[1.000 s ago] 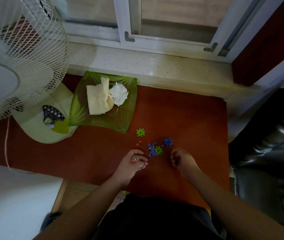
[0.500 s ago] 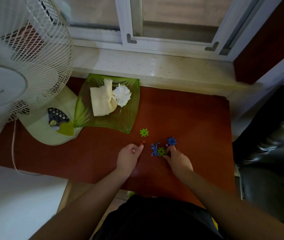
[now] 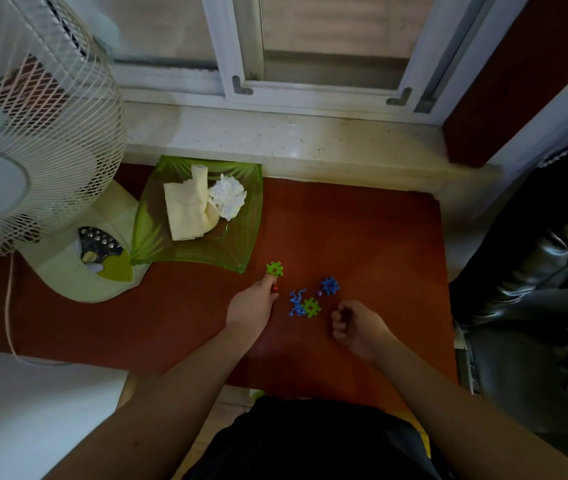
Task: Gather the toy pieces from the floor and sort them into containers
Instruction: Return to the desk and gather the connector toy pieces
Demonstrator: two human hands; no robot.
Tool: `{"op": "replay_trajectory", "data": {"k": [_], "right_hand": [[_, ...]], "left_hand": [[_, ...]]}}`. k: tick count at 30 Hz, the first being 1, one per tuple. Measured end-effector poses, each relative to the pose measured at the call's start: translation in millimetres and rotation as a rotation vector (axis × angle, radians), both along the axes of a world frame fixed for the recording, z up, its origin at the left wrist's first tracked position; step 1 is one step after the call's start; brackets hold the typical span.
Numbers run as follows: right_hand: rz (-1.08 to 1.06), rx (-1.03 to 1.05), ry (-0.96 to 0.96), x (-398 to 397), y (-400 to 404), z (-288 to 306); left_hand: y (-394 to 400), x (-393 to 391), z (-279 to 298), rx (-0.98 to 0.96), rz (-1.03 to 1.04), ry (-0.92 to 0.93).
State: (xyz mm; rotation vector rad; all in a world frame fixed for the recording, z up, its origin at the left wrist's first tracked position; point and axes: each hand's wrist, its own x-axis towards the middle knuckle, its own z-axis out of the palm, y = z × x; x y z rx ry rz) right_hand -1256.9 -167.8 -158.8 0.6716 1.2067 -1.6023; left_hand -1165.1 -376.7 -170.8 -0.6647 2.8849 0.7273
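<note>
On the red-brown surface point(image 3: 362, 237) lie a green gear-shaped piece point(image 3: 274, 269), a blue gear piece point(image 3: 330, 285), a blue lizard figure point(image 3: 296, 302) touching a second green gear piece point(image 3: 311, 307), and a tiny purple bead point(image 3: 318, 292). My left hand point(image 3: 253, 303) reaches forward. Its forefinger tip touches the first green piece, and it pinches a small red bead point(image 3: 275, 288) between thumb and forefinger. My right hand point(image 3: 355, 323) is a curled fist just right of the lizard, touching no piece. What is inside the fist is hidden.
A green glass dish point(image 3: 192, 251) holding crumpled tissues point(image 3: 203, 206) stands behind my left hand. A white fan point(image 3: 33, 150) with its base point(image 3: 78, 271) fills the left. A black leather seat point(image 3: 535, 289) borders the right, and a stone window sill point(image 3: 293, 140) runs along the back.
My left hand slid forward from the table's front to the red bead and green piece. My right hand reached the blue pieces half a second ago, then pulled back as a fist.
</note>
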Motion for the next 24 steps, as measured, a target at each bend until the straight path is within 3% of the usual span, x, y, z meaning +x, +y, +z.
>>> {"op": "replay_trajectory", "data": {"k": [7,11,15,19,24], "right_hand": [[-0.161,-0.087,-0.091,10.9,5.4,-0.3],[-0.237,-0.099,-0.090,11.9,1.4,-1.2],[-0.298,-0.186,-0.122,12.5,-6.5,-2.6],[-0.331,-0.309,-0.155,15.4,-14.6,-1.0],[-0.294,-0.328,-0.125,15.5,-15.5,3.0]], "left_hand": [[0.0,-15.0,3.1,-0.151,-0.195,-0.171],[1.1,-23.0,6.3,-0.217,-0.188,-0.264],[13.4,-23.4,24.2,-0.060,-0.177,-0.072],[54.9,-18.9,49.8,0.035,-0.430,0.223],[80.2,-22.4,54.0,0.075,-0.449,0.083]]}}
